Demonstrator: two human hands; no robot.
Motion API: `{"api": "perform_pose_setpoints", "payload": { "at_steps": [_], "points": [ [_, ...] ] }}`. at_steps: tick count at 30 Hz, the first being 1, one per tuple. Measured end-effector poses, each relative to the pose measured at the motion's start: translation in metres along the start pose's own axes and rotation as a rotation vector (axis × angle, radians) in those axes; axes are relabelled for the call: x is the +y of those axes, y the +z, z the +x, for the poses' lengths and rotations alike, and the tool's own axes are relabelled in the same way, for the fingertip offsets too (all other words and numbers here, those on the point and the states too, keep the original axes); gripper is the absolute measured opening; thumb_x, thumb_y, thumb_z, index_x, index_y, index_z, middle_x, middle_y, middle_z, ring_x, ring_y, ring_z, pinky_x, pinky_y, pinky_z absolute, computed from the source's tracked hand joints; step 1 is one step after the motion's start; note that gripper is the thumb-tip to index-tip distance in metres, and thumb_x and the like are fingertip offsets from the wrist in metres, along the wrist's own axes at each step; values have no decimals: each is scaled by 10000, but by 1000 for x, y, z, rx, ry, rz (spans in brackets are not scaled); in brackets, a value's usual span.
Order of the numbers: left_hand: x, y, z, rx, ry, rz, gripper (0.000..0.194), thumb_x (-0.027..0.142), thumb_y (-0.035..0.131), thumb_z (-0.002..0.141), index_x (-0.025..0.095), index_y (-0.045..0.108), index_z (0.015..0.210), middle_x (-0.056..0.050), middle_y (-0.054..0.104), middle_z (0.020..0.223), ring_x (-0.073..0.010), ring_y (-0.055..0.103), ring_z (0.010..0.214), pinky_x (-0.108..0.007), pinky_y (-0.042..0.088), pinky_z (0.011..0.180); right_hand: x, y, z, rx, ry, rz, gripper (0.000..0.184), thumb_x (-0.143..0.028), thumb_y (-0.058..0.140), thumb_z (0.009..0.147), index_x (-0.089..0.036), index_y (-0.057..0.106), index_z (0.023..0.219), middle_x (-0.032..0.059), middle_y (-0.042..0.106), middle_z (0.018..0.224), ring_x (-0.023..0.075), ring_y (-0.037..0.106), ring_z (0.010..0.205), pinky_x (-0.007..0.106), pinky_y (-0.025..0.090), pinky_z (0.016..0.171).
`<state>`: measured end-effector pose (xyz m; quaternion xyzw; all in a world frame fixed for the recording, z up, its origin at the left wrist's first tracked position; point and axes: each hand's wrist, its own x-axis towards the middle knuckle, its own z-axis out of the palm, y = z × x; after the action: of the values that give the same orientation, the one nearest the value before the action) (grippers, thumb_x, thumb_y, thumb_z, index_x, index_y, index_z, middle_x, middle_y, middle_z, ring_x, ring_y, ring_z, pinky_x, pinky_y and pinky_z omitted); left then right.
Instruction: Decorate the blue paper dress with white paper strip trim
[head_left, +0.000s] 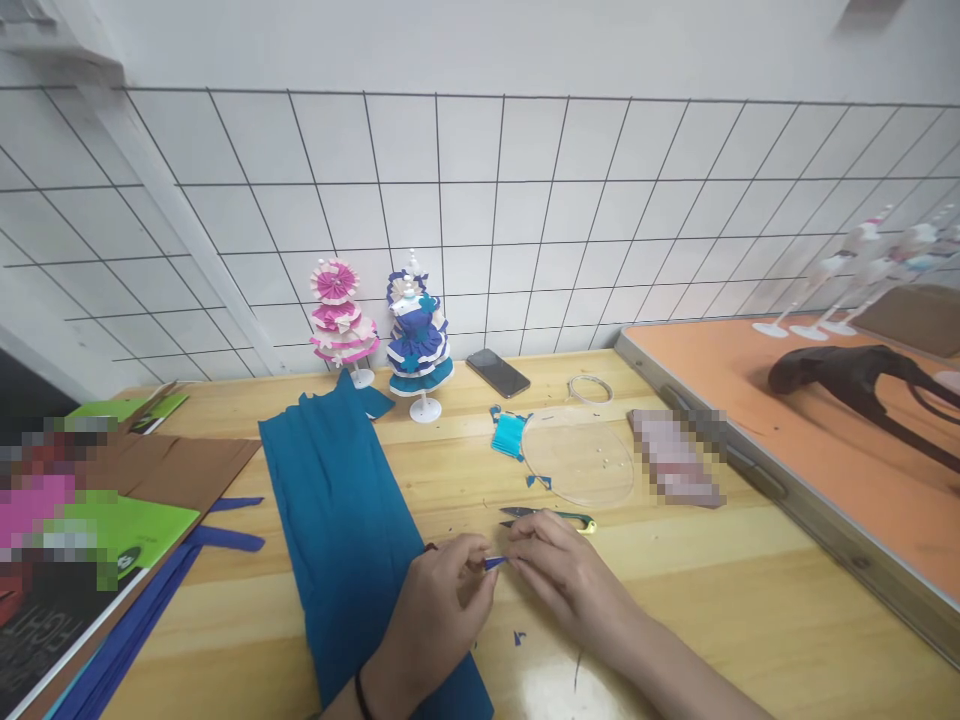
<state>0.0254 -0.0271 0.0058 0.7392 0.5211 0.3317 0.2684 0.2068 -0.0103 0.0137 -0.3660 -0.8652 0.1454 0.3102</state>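
A small piece of dark blue fabric [494,563] is pinched between the fingertips of my left hand [442,605]. The fingertips of my right hand [559,570] are closed on its other end. Just beyond my right hand lie thread snips [585,521], partly covered by its fingers. A long teal cloth [341,510] stretches beneath my left hand and wrist. Dark blue scraps [519,638] lie on the table near my hands. Farther back are a card of turquoise thread [509,436] and a clear round dish [574,455] with several tiny beads.
Two small dress forms stand at the back, with a pink dress [343,325] and a blue dress [418,345]. A phone [498,373] and a wire coil [590,389] are to their right. Blue strips [142,610] and packages [150,525] lie left; an orange table [705,380] adjoins right.
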Motion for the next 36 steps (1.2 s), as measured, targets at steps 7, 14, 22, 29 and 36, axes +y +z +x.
{"api": "perform_pose_setpoints", "payload": {
  "at_steps": [7,14,22,29,36],
  "points": [
    [0,-2,2,-31,-212,-465,131,230,526,757,158,565,859,-39,646,774,-146,629,715,-233,515,650,3,-2,-2,115,-156,-109,236,-157,407,895,-221,601,1013,79,587,885,185,513,809,329,409,645],
    [0,-4,-1,64,-45,-290,119,181,477,777,165,581,832,-34,644,748,-143,617,711,-246,496,671,-6,-11,-4,88,-211,-172,274,-166,355,925,-203,556,1106,84,615,954,205,500,906,370,400,723],
    [3,-7,-2,63,111,-122,168,147,522,746,196,566,900,-16,642,822,-130,583,695,-272,478,689,-1,-8,-6,76,-179,-148,276,-176,367,920,-231,542,1127,79,609,940,201,507,893,375,405,727],
    [2,0,-1,17,156,70,162,85,533,707,192,547,827,-12,622,774,-155,564,730,-305,438,699,0,3,-2,50,-88,-42,196,-122,456,856,-193,605,961,57,580,797,161,491,729,302,384,616],
    [1,3,-2,-59,59,114,122,74,478,714,188,522,715,5,582,673,-138,546,654,-271,409,627,-5,6,-1,-30,3,65,189,-116,450,840,-202,599,918,48,578,823,168,486,763,309,405,667]
  ]
}}
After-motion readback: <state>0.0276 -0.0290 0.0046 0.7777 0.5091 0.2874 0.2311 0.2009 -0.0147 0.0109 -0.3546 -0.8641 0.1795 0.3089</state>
